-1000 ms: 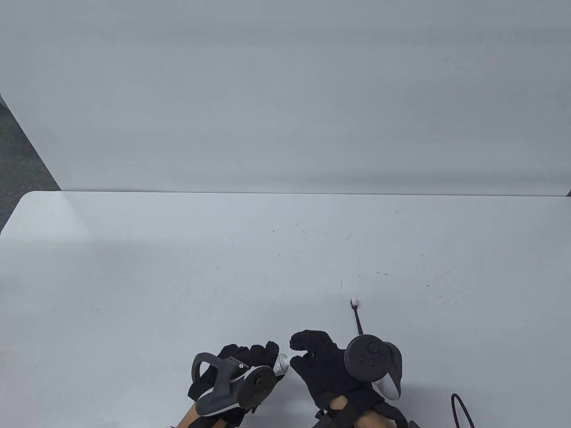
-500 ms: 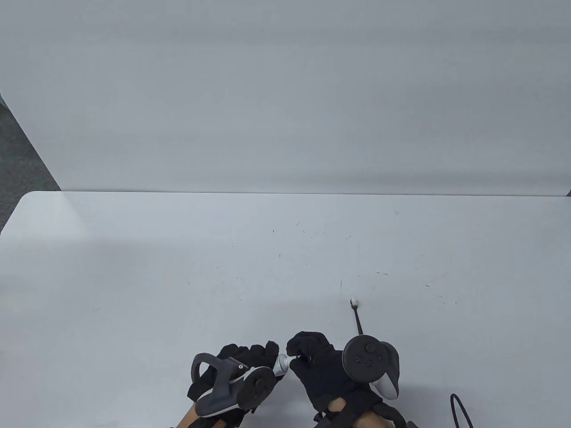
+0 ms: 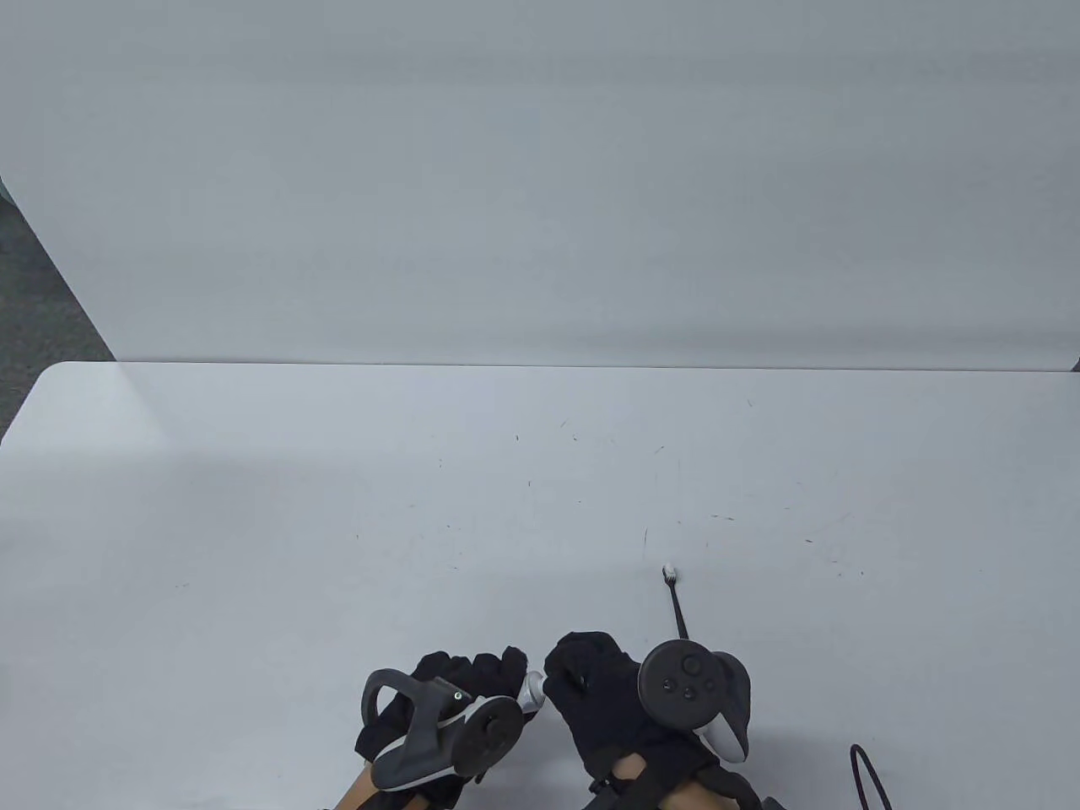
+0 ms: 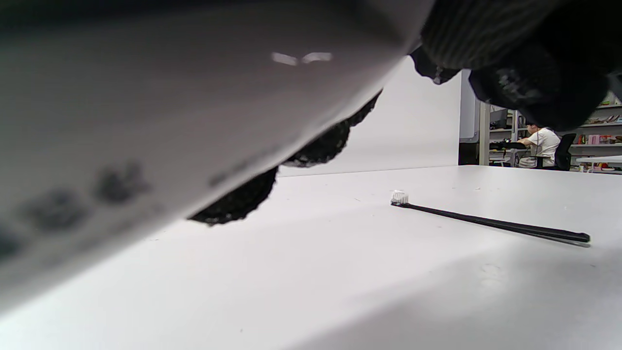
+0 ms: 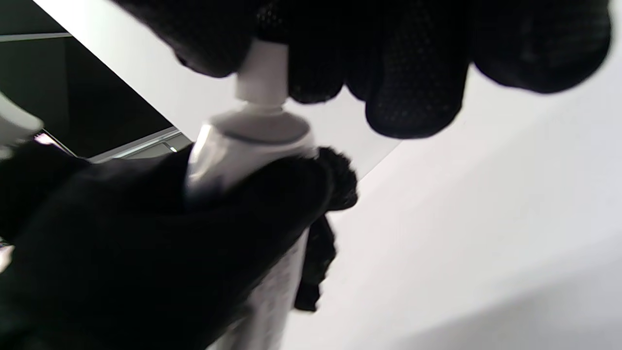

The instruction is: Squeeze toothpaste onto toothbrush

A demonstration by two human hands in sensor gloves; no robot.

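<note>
My left hand (image 3: 494, 671) grips a silver-grey toothpaste tube (image 3: 530, 690) near the table's front edge, nozzle end pointing right. In the right wrist view the tube (image 5: 243, 146) sits in the left glove and its white cap (image 5: 262, 73) is pinched by my right hand's fingertips (image 5: 408, 82). My right hand (image 3: 567, 671) is closed around the tube's cap end. The tube fills the left wrist view as a blurred grey mass (image 4: 146, 121). A black toothbrush (image 3: 675, 603) with white bristles lies on the table beyond my right hand, untouched; it also shows in the left wrist view (image 4: 486, 223).
The white table (image 3: 337, 506) runs back to a white wall panel (image 3: 540, 169). A dark cable loop (image 3: 869, 776) lies at the front right. Dark floor shows past the table's left corner (image 3: 34, 304). Shelves and a seated person (image 4: 539, 146) are far off.
My right hand has moved a little left and its fingers have closed onto the tube's cap. The left hand and the toothbrush have stayed put.
</note>
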